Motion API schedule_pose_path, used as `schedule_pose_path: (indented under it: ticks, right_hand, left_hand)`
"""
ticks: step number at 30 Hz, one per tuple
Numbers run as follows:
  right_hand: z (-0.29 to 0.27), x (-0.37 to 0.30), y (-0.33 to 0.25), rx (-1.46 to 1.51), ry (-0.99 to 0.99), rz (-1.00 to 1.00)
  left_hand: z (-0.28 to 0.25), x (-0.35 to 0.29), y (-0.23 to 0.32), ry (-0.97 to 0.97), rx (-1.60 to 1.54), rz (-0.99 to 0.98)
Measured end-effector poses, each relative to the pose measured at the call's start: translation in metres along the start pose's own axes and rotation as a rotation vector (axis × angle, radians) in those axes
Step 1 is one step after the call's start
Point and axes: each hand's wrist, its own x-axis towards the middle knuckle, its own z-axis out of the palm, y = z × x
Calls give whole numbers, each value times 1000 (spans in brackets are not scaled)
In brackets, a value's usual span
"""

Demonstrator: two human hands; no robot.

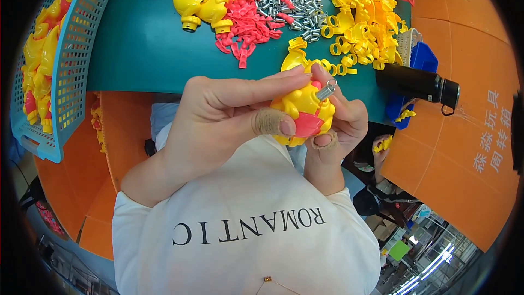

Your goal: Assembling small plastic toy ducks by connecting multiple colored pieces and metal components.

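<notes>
While the teal worktop spreads across the upper part of the view, a light blue plastic lattice basket stands at its left edge, filled with yellow and red moulded toy parts. On the far right of the worktop lies a large heap of yellow plastic rings and shells, and just before it a black cylindrical bottle rests on its side, over a blue plastic tray. Near the top middle sit a pile of small red plastic pieces and, just beside it, a scatter of short silver metal springs. Below the worktop's near edge, in front of the person's white shirt, the left hand closes its fingers over a bumpy yellow plastic toy body with a red insert, a bandaged thumb pressing on the red part. The right hand grips the same toy from the other side, and its fingers also pinch a small silver metal spring against the toy's top.
</notes>
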Motion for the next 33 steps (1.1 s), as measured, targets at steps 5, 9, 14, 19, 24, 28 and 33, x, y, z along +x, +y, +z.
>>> schedule_pose_path:
  ticks: [5,9,14,19,24,28,33]
  right_hand:
    - [2,-6,0,26,-14,-34]
    - [2,-5,-1,26,-37,-53]
    - [4,-4,0,29,-47,-28]
    - [0,1,1,37,-39,-49]
    - [-16,10,-15,-34,9,-114]
    - [-42,22,-42,-94,17,114]
    - [-82,37,-87,-573,-108,210]
  left_hand:
    - [1,-5,0,-15,39,-10]
    - [3,-4,-4,17,124,47]
    - [-2,-4,-5,-19,190,127]
    - [-1,4,0,-54,269,151]
    - [32,23,1,-7,564,211]
    - [62,51,-7,38,591,135]
    - [80,77,-11,-157,729,124]
